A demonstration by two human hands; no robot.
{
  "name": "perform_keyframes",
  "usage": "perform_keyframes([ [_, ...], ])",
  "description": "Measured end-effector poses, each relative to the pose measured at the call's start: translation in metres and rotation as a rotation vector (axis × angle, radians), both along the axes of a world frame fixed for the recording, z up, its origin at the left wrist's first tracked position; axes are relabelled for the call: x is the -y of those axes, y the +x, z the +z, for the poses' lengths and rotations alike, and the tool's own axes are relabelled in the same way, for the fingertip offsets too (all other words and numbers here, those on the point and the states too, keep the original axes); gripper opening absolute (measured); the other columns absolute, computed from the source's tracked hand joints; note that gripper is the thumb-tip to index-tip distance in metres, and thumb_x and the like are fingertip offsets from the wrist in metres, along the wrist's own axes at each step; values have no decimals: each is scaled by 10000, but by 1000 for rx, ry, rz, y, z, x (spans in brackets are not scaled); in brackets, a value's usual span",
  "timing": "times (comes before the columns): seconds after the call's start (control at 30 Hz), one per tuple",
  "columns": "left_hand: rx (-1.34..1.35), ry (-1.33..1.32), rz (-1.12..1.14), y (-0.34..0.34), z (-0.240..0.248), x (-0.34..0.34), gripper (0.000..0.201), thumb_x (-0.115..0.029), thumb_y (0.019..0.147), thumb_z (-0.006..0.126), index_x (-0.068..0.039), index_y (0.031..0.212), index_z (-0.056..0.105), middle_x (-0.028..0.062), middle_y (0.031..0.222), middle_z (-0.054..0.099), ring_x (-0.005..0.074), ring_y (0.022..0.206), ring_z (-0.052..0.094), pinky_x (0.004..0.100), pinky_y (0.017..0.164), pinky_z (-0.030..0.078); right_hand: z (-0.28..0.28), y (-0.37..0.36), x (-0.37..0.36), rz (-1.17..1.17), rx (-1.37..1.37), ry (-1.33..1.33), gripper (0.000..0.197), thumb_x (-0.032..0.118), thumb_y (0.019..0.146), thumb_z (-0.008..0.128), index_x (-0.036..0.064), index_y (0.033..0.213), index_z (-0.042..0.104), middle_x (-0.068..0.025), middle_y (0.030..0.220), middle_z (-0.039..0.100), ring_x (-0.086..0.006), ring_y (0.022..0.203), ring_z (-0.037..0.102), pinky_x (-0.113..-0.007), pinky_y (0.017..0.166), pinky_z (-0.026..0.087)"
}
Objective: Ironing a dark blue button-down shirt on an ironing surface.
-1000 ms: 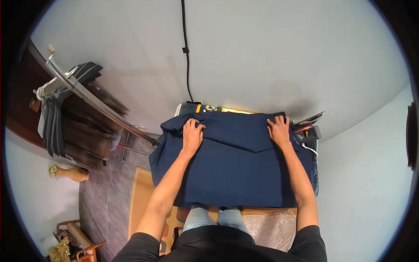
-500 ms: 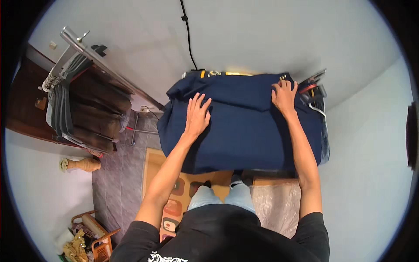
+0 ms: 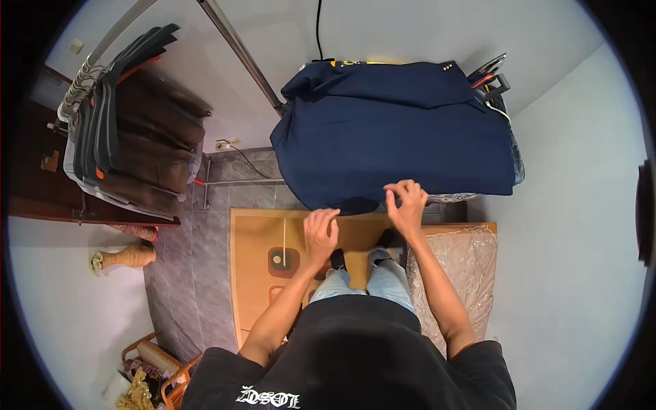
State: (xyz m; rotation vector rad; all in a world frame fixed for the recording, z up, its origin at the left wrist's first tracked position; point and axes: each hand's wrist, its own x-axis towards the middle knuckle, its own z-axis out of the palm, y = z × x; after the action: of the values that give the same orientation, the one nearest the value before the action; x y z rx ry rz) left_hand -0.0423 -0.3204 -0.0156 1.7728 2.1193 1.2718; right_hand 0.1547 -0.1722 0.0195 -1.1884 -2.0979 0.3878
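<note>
One navy cloth (image 3: 400, 140) lies mostly beyond left hand (image 3: 320, 234) and right hand (image 3: 408, 210).

A navy-blue cloth garment (image 3: 396, 140) lies spread across the padded table (image 3: 518, 168), rumpled at its far left corner.

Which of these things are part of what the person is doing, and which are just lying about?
Seemingly in use:
- dark blue cloth, spread out
- left hand and right hand, close to its near edge

Apparently just around:
- brown clothes on hangers
- tan vase
- patterned rug
</note>
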Motion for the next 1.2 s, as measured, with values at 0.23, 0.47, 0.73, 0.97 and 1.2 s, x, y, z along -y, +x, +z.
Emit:
perform_keyframes([
  [0.23, 532, -452, 370, 28, -124, 6, 558, -405, 819, 823, -2, 1158, 640, 133, 1095, 651, 313, 1016, 618, 444, 944, 492, -67, -6, 48, 67, 13, -199, 100, 181, 897, 677, 163, 948, 761, -26, 930, 624, -249, 965, 582, -425, 895, 362],
  [0.47, 771, -517, 461, 23, -139, -22, 712, -506, 756, 864, 47, 1173, 701, 256, 1190, 697, 361, 1126, 655, 452, 979, 492, -110, -9, 77, 5, 58, -431, 141, 199, 863, 696, 160, 971, 778, -63, 940, 668, -274, 1005, 625, -456, 911, 404],
  [0.73, 1031, -347, 445, 53, -99, -15, 410, -359, 864, 827, 12, 1015, 737, 71, 967, 741, 171, 859, 660, 343, 817, 512, -158, 26, 89, -140, 239, -651, 695, 366, 788, 811, 152, 1403, 568, -113, 1255, 573, -315, 1252, 513, -536, 1044, 352],
  [0.97, 1518, -347, 404, 82, -23, -1, 308, -348, 909, 791, -91, 1022, 665, 5, 968, 681, 117, 897, 618, 316, 853, 495, -182, 30, 112, -170, 417, -931, 1562, 763, 517, 862, 165, 1661, -18, -233, 1703, 55, -389, 1580, 65, -740, 1187, 11],
  [1.2, 1765, -310, 313, 82, 38, 5, 311, -311, 972, 725, -80, 1164, 641, 51, 1194, 681, 200, 1146, 631, 448, 1005, 501, -213, -10, 146, -65, 528, -991, 1489, 618, 553, 905, 94, 1651, 46, -219, 1703, 41, -397, 1579, 62, -788, 1157, 39],
])
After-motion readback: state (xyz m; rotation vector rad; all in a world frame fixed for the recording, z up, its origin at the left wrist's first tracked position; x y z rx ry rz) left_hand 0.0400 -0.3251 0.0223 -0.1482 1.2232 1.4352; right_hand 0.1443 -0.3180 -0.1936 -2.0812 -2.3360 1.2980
